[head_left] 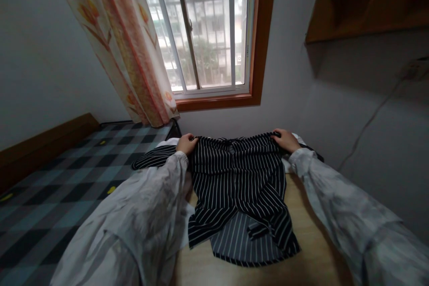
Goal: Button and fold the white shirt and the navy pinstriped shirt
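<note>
A black garment with thin white stripes (237, 187) lies spread on a light wooden table (311, 254). My left hand (186, 144) is closed on its far left corner. At the far right corner my right hand (284, 140) grips the cloth in the same way. Both arms wear loose white sleeves. A striped sleeve of the garment (150, 157) hangs off to the left, and something white shows under the far edge.
A bed with a blue, grey and black checked cover (60, 187) stands to the left. Ahead is a barred window (208, 31) with an orange-patterned curtain (130, 44). A wooden shelf (365, 4) hangs at upper right above a grey wall with a cable.
</note>
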A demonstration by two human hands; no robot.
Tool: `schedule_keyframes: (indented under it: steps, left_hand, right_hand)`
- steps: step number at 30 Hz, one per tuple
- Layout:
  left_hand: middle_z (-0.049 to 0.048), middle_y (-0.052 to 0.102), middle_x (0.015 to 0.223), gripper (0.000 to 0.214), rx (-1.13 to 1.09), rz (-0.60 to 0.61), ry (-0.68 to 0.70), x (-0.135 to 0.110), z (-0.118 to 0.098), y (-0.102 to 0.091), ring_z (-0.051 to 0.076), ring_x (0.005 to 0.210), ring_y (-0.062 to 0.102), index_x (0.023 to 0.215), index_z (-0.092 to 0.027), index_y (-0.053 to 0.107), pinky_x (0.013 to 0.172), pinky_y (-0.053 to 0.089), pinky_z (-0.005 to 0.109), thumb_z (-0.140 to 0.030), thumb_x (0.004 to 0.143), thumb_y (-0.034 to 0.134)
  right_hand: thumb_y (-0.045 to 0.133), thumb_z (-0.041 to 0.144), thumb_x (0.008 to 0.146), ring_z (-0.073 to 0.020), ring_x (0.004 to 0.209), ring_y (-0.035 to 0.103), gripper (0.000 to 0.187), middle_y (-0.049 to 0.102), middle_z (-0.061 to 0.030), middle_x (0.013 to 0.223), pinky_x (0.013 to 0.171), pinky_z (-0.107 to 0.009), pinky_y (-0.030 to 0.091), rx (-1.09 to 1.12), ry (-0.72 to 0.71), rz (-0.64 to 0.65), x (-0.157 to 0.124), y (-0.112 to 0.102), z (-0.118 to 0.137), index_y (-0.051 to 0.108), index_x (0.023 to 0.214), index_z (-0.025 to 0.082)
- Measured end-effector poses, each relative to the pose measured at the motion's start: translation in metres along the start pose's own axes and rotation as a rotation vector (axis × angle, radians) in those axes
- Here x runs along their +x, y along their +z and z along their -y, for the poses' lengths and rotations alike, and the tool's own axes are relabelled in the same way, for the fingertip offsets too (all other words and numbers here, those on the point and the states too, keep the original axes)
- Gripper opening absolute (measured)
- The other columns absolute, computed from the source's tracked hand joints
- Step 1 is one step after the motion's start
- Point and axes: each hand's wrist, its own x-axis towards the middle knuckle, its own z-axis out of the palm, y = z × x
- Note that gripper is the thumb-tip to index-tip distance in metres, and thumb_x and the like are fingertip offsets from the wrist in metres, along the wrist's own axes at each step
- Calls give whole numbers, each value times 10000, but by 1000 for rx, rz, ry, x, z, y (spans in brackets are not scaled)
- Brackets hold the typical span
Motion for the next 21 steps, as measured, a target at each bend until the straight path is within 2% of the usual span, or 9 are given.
schedule_keyframes:
  steps: [3,6,8,9,11,14,16,18,21]
  left_hand:
    - [152,790,1205,268,-34,-80,-25,7,-6,3,284,1161,720,1130,-171,758,1054,517,360,-349,984,621]
    - [216,667,1477,406,-61,-120,-7,-3,-14,10,332,1410,601,1294,-146,688,1214,427,430,-259,905,711]
    - [206,564,1603,515,-153,-109,71,-20,-19,13,358,1545,462,1293,-170,683,1313,309,472,-215,796,812]
    - [183,555,1616,528,-230,-76,128,-32,-21,13,360,1571,425,1254,-191,700,1341,262,474,-203,748,851]
    - [138,635,1526,482,-415,76,233,-60,-22,10,349,1528,482,1136,-235,746,1350,265,443,-202,682,906]
    - [104,734,1319,389,-528,313,322,-111,-17,-4,324,1380,623,1022,-286,780,1292,385,420,-253,675,953]
    - [100,760,1232,376,-522,460,361,-145,-12,-16,316,1276,687,1005,-298,792,1245,445,418,-280,674,969]
    - [105,758,1273,448,-463,567,390,-177,-8,-27,323,1290,679,1081,-312,802,1260,421,435,-319,668,976]
    - [119,722,1401,658,-445,650,344,-215,-5,-40,359,1391,616,1150,-322,802,1295,373,463,-366,536,1034]
  right_hand:
    - [594,285,964,-305,1175,696,345,772,-169,1265,1075,-420,506,-1,40,-181,9,2,7,765,1239,166]
    - [636,252,900,-362,1325,624,524,678,-226,1437,1180,-504,442,-96,64,-181,7,9,13,671,1407,123]
    - [665,260,873,-398,1406,566,616,618,-243,1518,1225,-554,392,-177,36,-132,-4,15,15,617,1470,113]
    - [670,277,874,-406,1435,541,633,601,-243,1538,1241,-568,375,-204,11,-104,-12,18,16,603,1482,113]
    - [671,330,890,-406,1478,506,631,588,-236,1556,1260,-576,360,-208,-54,-63,-35,21,15,597,1480,118]
    - [651,401,924,-387,1505,488,579,593,-200,1555,1270,-577,362,-146,-161,-54,-82,19,17,617,1450,163]
    - [642,432,949,-377,1484,513,533,606,-182,1540,1266,-582,377,-72,-233,-60,-118,14,24,631,1424,192]
    - [631,460,982,-368,1434,559,484,632,-169,1496,1242,-581,418,17,-277,-56,-153,8,37,640,1402,217]
    - [628,463,1010,-357,1349,622,396,686,-143,1394,1187,-569,484,125,-270,-47,-199,-2,64,658,1350,262]
